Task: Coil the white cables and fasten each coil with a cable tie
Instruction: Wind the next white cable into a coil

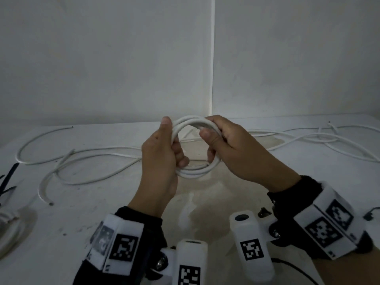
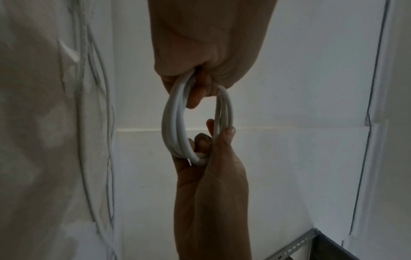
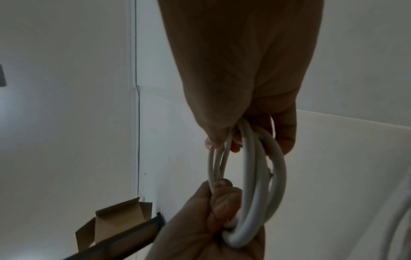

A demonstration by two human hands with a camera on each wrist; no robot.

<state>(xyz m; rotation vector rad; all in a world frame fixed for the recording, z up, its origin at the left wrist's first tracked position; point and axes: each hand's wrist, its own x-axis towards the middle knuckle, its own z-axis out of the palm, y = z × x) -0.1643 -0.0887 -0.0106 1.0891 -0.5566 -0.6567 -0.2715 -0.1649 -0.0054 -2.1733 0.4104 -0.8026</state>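
Gripping white cable coil (image 1: 193,145) from both sides: left hand (image 1: 162,161) curled round left arc, right hand (image 1: 232,149) curled round right arc; coil held between hands, above table (image 1: 102,202). Loose cables (image 1: 82,159) left of left hand, more beyond right hand.

White counter (image 1: 92,223), stained at centre. On it: loose white cables (image 1: 82,159) left and right, black cable ties (image 1: 8,177) far left.

Bare white walls (image 1: 102,58), dim corner.
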